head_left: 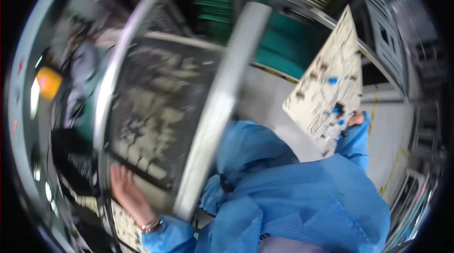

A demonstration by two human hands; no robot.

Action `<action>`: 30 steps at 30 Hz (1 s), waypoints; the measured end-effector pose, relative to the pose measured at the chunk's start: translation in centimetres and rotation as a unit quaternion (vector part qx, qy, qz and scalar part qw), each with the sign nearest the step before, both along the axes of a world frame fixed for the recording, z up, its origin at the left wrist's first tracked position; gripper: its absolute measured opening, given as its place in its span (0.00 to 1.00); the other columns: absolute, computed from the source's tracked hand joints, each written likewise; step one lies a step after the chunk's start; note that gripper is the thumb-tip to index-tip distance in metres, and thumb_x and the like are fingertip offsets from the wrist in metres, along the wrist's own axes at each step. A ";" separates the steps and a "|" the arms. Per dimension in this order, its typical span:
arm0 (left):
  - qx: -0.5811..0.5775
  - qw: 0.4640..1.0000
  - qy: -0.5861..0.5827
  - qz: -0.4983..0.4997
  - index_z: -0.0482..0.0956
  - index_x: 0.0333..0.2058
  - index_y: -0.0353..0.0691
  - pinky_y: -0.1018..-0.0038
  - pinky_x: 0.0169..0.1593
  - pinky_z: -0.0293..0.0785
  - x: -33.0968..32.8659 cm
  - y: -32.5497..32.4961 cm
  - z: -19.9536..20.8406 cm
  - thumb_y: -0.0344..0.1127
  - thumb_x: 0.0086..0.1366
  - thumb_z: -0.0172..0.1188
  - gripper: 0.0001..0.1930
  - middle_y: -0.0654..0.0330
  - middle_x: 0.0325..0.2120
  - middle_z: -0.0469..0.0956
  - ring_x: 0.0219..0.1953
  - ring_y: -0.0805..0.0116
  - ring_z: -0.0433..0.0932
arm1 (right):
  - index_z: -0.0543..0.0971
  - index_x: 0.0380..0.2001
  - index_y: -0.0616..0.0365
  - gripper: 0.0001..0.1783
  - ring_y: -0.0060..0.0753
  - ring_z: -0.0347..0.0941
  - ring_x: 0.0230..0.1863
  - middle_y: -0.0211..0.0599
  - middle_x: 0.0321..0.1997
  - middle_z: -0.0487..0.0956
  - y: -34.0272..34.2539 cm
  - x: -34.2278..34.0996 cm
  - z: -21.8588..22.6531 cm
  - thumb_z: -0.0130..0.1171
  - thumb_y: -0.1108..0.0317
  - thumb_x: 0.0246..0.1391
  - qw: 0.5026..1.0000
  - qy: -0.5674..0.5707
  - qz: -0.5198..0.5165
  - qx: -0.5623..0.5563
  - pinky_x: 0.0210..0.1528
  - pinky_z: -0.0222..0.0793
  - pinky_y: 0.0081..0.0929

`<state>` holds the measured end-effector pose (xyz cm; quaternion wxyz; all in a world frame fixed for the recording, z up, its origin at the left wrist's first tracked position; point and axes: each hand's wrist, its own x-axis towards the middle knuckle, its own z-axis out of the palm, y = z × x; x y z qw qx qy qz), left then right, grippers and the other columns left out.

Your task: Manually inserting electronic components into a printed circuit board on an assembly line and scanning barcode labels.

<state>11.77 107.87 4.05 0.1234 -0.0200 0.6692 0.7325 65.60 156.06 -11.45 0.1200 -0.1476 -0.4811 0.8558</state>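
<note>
My right hand (356, 118) grips the lower right edge of a flat cream board (326, 71). The board is held up at a tilt and carries small blue and dark fittings; its finer detail is blurred. On the left side, my left hand (126, 189) has its fingers stretched out and nothing visible in them, with a bracelet at the wrist. It lies near the lower left corner of a dark panel (194, 97) covered with pale, uneven pieces. Whether the fingertips touch the frame there I cannot tell. Both sleeves are blue.
Thick metal bars (222, 87) frame the dark panel on both sides. Another cream board (127, 227) with dark marks lies below my left hand. A yellow-orange object (49, 83) is at far left. Behind the held board stand a teal panel (283, 44) and a grey slotted frame (385, 35).
</note>
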 end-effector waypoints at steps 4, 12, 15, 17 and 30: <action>0.000 0.999 0.039 0.013 0.59 0.59 0.33 0.68 0.59 0.54 1.8 -0.5 -0.6 0.30 0.59 0.47 0.27 0.52 0.59 0.60 0.58 0.61 0.60 | 0.57 0.61 0.69 0.49 0.52 0.61 0.62 0.53 0.62 0.64 -1.2 -19.4 12.9 0.59 0.84 0.26 0.997 0.075 -0.022 -0.029 0.64 0.55 0.42; 0.049 0.999 0.005 0.004 0.66 0.53 0.35 0.70 0.55 0.61 3.8 -1.4 -0.2 0.25 0.58 0.44 0.22 0.56 0.53 0.67 0.55 0.64 0.65 | 0.62 0.58 0.63 0.33 0.43 0.73 0.50 0.45 0.53 0.72 -8.0 -45.8 17.8 0.53 0.83 0.45 0.994 -0.072 0.080 0.021 0.49 0.74 0.35; 0.026 1.000 -0.005 0.014 0.66 0.53 0.35 0.71 0.54 0.62 3.7 -1.5 -0.5 0.23 0.57 0.44 0.22 0.56 0.52 0.68 0.55 0.64 0.66 | 0.63 0.57 0.64 0.30 0.42 0.74 0.48 0.45 0.52 0.73 -10.7 -51.9 17.9 0.51 0.84 0.47 0.990 -0.056 0.127 0.025 0.45 0.78 0.30; 0.060 0.998 -0.006 -0.006 0.65 0.53 0.35 0.71 0.54 0.62 3.6 -1.7 -0.3 0.23 0.56 0.43 0.23 0.55 0.52 0.68 0.54 0.64 0.67 | 0.64 0.56 0.65 0.28 0.41 0.75 0.47 0.46 0.51 0.73 -12.1 -53.9 18.4 0.51 0.84 0.48 0.988 -0.050 0.144 0.024 0.44 0.78 0.30; 0.043 0.999 -0.015 -0.009 0.66 0.52 0.35 0.73 0.54 0.63 3.4 -2.1 -0.3 0.22 0.55 0.42 0.23 0.55 0.51 0.69 0.52 0.66 0.68 | 0.63 0.55 0.68 0.23 0.42 0.76 0.46 0.51 0.50 0.73 -10.9 -56.9 16.8 0.45 0.82 0.54 0.983 -0.045 0.177 -0.016 0.46 0.78 0.30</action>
